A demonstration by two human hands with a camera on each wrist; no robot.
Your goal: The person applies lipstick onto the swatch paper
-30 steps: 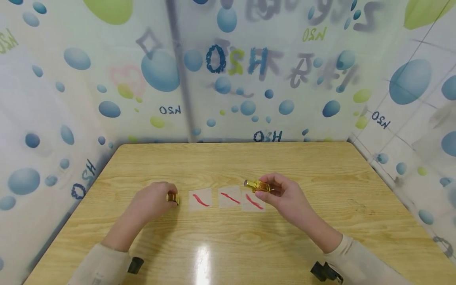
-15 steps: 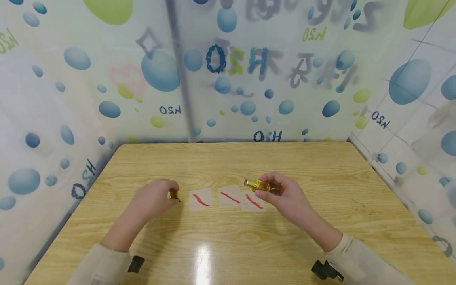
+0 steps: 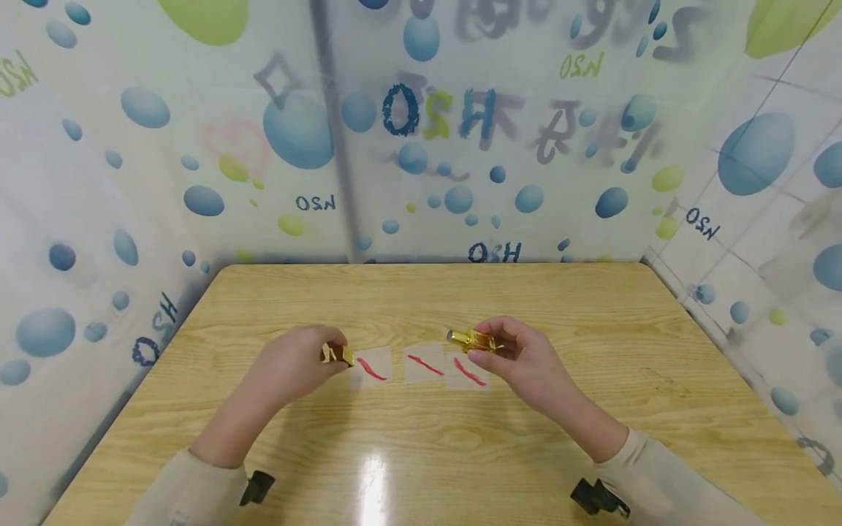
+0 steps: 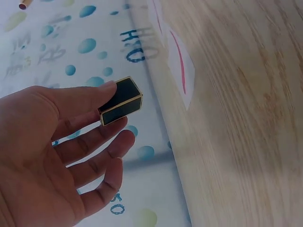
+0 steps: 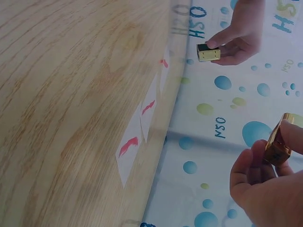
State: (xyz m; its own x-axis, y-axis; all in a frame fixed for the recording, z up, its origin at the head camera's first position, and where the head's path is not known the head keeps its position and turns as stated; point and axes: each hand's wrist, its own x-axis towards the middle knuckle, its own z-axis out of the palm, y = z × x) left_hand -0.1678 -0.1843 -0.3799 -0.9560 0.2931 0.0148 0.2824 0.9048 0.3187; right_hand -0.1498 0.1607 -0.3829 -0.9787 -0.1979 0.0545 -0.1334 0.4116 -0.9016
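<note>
Thumb and fingers of my left hand pinch a small black-and-gold lipstick cap, held just left of the leftmost paper square. The cap's black sides and gold edges show in the left wrist view. A gold lipstick, its narrow round end pointing left, is gripped by my right hand above the rightmost paper square. Fingers cover part of the lipstick's base in the right wrist view. The cap and the lipstick are well apart.
On the wooden table lie three white paper squares in a row, each with a red slanted stroke; the middle paper square sits close to the right one. A patterned curtain stands behind the table.
The left hand has lifted the lipstick cap and carried it right, towards the leftmost paper square. The right hand holds the lipstick in nearly the same place.
</note>
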